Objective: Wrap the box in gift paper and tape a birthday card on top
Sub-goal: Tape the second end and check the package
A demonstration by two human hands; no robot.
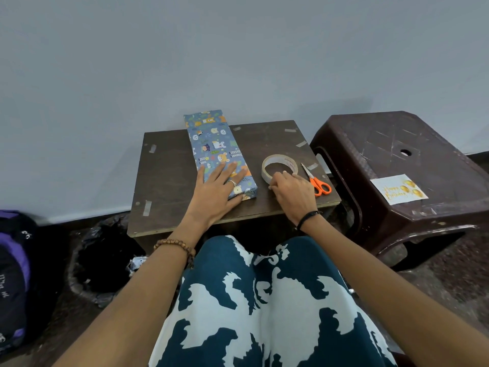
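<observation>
A long box (214,144) wrapped in blue cartoon-animal paper lies on the small brown table (169,176), its far end past the table's back edge. My left hand (219,189) rests flat on the box's near end, fingers straight. My right hand (289,190) has curled fingers at the near rim of the clear tape roll (280,165); whether it pinches the tape end is hidden. The white birthday card (398,190) with gold lettering and balloons lies on the brown plastic stool (397,154) at the right.
Orange-handled scissors (317,182) lie just right of the tape roll. Several short tape strips stick along the table's edges. A black-lined bin (103,263) stands on the floor at the left, a purple and black bag (13,274) beyond it. A wall rises right behind the table.
</observation>
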